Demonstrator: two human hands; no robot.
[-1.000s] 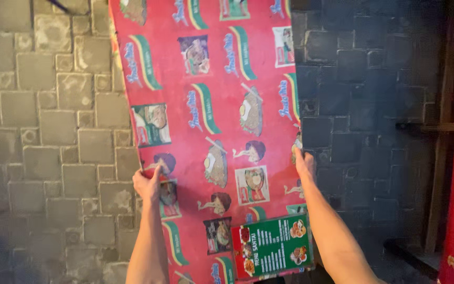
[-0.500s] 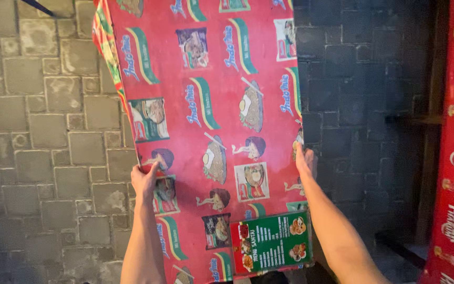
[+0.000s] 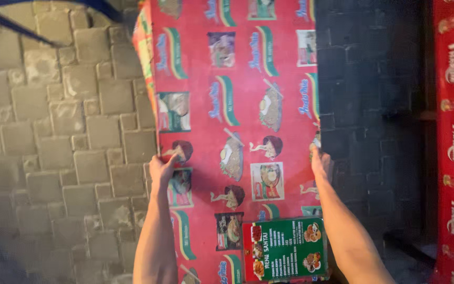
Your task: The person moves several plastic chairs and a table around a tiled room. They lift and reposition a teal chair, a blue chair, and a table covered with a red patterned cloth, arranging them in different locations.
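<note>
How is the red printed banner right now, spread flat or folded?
Mostly spread: the red printed banner lies flat between left hand and right hand; its upper-left edge curls.

Red food-print banner (image 3: 237,105), grey pavers (image 3: 53,131)

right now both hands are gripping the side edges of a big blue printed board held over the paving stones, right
Not quite: the printed board is red, not blue. The rest holds. In the head view the left hand grips its left edge and the right hand grips its right edge, with the paving stones beneath. A small green card lies on the board's near end.
</note>
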